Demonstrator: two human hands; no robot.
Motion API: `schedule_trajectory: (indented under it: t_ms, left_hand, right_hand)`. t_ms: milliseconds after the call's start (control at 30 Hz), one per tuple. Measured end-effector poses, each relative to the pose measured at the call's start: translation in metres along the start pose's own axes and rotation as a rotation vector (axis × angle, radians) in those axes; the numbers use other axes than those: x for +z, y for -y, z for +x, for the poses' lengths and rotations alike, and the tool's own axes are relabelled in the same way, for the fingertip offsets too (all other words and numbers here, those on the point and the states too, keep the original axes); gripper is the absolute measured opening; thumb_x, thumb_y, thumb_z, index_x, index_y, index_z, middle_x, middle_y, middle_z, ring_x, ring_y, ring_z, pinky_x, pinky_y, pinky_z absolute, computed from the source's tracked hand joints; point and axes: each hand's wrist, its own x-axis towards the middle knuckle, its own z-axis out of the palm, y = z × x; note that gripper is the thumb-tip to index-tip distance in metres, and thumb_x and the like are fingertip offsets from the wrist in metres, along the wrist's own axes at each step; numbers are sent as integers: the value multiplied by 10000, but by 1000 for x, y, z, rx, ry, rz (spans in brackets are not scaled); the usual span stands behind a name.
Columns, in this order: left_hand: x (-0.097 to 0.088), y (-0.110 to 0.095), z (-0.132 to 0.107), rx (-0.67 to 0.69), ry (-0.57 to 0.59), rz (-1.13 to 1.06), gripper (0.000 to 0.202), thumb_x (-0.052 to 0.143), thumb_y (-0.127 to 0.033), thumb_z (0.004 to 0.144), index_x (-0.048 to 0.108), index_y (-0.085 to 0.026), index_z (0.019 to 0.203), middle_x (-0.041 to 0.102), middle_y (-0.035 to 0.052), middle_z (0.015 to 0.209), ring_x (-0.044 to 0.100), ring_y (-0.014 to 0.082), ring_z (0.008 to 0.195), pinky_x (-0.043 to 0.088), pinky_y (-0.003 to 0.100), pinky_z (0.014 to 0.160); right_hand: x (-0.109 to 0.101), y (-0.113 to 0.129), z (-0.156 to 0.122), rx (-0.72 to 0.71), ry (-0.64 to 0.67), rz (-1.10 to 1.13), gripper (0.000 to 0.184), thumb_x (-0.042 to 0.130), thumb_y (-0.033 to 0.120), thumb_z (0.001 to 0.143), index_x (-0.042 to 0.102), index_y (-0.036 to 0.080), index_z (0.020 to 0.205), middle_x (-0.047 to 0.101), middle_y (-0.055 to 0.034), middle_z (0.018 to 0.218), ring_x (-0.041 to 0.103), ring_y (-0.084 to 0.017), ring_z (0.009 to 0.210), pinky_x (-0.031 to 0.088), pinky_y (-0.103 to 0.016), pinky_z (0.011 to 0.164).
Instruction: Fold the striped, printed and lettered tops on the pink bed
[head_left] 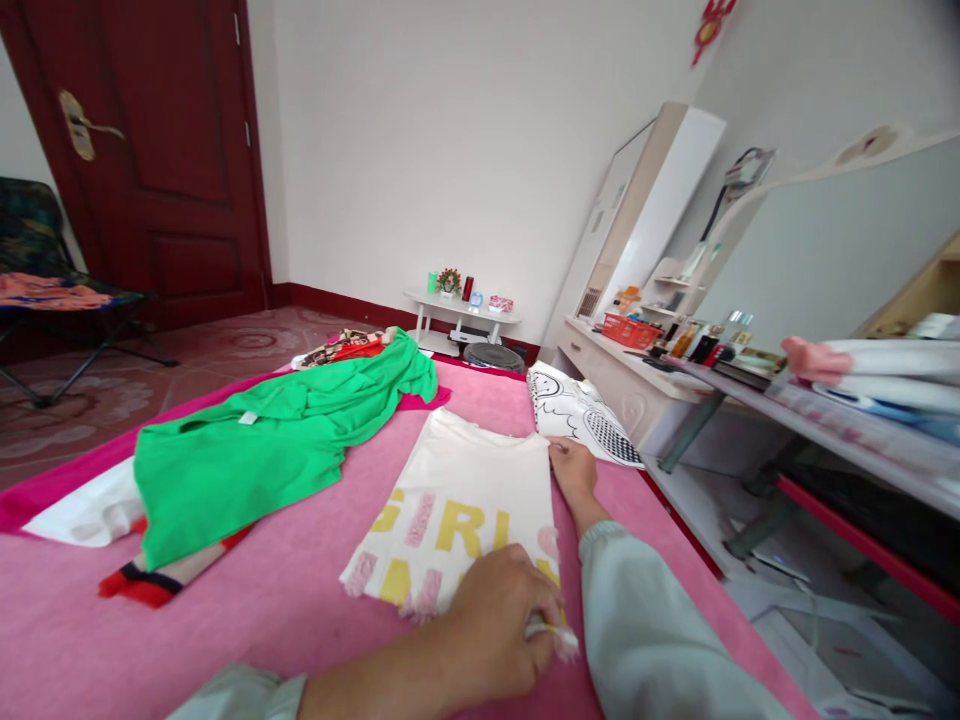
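A cream T-shirt point(465, 500) with yellow and pink letters lies folded lengthwise on the pink bedcover point(262, 620). My left hand point(499, 625) is closed in a pinch on the shirt's near hem corner. My right hand point(574, 468) reaches further out and grips the shirt's far right edge near the shoulder, fingers curled on the fabric. Both arms wear pale grey-green sleeves.
A green garment point(262, 450) lies spread to the left over a white piece point(90, 510) and a red striped one point(150, 580). A black-and-white printed pillow point(581, 410) sits at the bed's far right. A dresser point(637, 380), small white table point(457, 305), folding chair point(45, 290) and red door point(165, 150) surround the bed.
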Motion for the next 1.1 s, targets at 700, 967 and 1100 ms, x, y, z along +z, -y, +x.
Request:
schedule_trajectory:
  t_ms: [700,967,1100]
  left_hand:
    - [-63,28,14,-25,89,-262,302,533,-321,832,709,-150,1009,727,31,941,656,176,835,483,228,723]
    - [-99,111,-2,-331,21,464,699,345,-583,889,307,-163,1446,160,106,1545,121,292,1420,133,476,1133]
    - [-92,112,-4,-378,33,523,713,261,-607,896,266,-172,1462,126,87,1554,100,278,1425,139,471,1133]
  right_hand:
    - [-1,49,-71,-632,478,-327,593,196,478,950,254,187,1464,229,-48,1537,138,-213,1420,125,-459,1131]
    - [6,48,-69,-531,476,-444,650,103,556,939,149,218,1492,100,-9,1563,53,-204,1434,104,-448,1143]
    - [8,50,-73,-482,470,-462,635,92,540,944,155,221,1490,82,-6,1565,42,-203,1434,120,-455,1139]
